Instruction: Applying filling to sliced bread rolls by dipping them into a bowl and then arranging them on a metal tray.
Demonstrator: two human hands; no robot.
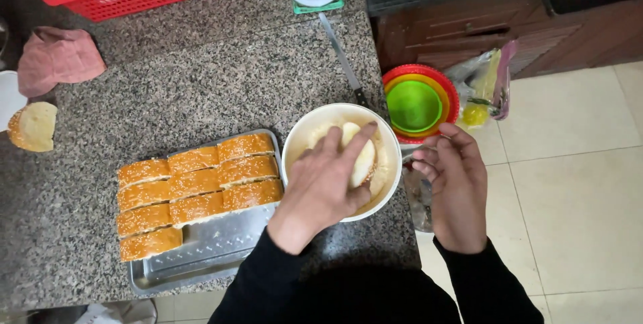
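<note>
From up here I look down on a speckled grey granite bench (201, 76) that fills the left of the view, with pale floor tiles to the right. On the bench lies a flat silver metal tray (201, 257) carrying rows of golden sesame-topped bread pieces (194, 193), packed side by side and covering most of its far half. Just right of the tray, touching its edge as far as I can tell, sits a round cream bowl (298, 138) near the bench's right edge.

My left hand (321, 187) reaches over the bowl from the near side, fingers closed around a pale oblong bread piece (364, 160) that lies inside the bowl against its whitish filling. The piece's long axis runs from near to far, tilted slightly left at the far end. My right hand (455, 190) hangs off the bench beside the bowl's right rim, fingers loosely curled and holding nothing I can make out. So the left hand is the one on the piece; the tray lies directly to its left.

Beyond the bowl rest a stack of red, yellow and green bowls (418, 103) and a knife (341, 56).
</note>
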